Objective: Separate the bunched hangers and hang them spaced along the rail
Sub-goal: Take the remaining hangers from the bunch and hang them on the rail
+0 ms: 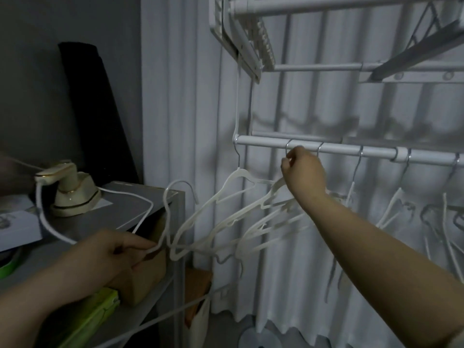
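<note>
A white rail (334,148) runs across the right half of the head view. Several white hangers with metal hooks hang from it, spread toward the right (399,197). My right hand (302,173) is just under the rail and pinches the hook of one hanger (288,149) that sits over the rail. My left hand (118,252) is low at the left and grips the lower end of a bunch of white hangers (221,222). The bunch slants up toward my right hand. One loose hook (179,184) sticks up from it.
A grey shelf unit (135,209) stands at the left with a cream iron (70,192) and its white cord on top. A brown box (140,275) and a green item (82,320) lie on its lower shelf. White curtains hang behind the rack. A higher rail (326,7) runs overhead.
</note>
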Demonstrator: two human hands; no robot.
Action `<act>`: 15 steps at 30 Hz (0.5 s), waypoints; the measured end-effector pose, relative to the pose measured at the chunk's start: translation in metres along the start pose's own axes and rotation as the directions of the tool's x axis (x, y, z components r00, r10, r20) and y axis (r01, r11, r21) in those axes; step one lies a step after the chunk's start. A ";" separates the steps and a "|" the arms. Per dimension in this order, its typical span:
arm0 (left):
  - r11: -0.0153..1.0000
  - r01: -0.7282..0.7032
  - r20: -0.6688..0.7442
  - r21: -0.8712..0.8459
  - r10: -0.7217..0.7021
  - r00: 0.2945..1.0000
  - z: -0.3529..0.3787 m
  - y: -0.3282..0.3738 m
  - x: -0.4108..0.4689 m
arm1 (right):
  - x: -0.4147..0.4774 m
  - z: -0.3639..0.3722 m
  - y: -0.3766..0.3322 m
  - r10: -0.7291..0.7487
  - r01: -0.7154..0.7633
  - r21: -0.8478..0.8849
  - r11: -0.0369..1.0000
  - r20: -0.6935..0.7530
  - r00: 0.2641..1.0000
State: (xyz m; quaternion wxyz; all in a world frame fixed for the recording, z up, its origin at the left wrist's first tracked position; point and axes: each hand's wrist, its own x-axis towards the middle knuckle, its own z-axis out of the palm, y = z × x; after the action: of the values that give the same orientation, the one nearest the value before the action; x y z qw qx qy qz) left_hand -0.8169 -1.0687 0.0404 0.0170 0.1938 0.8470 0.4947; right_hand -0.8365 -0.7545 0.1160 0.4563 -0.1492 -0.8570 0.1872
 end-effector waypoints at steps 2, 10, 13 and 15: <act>1.000 0.005 -0.075 0.018 -0.003 0.997 -0.009 -0.003 -0.001 | 0.010 0.003 -0.013 -0.097 0.097 -0.015 0.995 0.021 0.995; 0.996 0.044 -0.146 0.080 -0.032 0.989 -0.045 -0.018 -0.023 | 0.047 0.046 -0.065 -0.310 0.359 -0.343 0.868 0.192 0.931; 0.987 0.070 -0.234 0.144 -0.035 0.972 -0.062 -0.030 -0.031 | 0.054 0.057 -0.072 -0.226 0.300 -0.315 0.900 0.250 0.941; 0.977 0.099 -0.252 0.187 -0.050 0.966 -0.072 -0.042 -0.034 | 0.056 0.061 -0.073 -0.214 0.288 -0.296 0.911 0.257 0.943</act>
State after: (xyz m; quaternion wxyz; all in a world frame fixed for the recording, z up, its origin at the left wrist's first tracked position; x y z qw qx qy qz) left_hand -0.8145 -1.1584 0.0363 -0.0888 0.0997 0.8942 0.4273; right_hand -0.9241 -0.8064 0.1585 0.3483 -0.0899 -0.9331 -0.0039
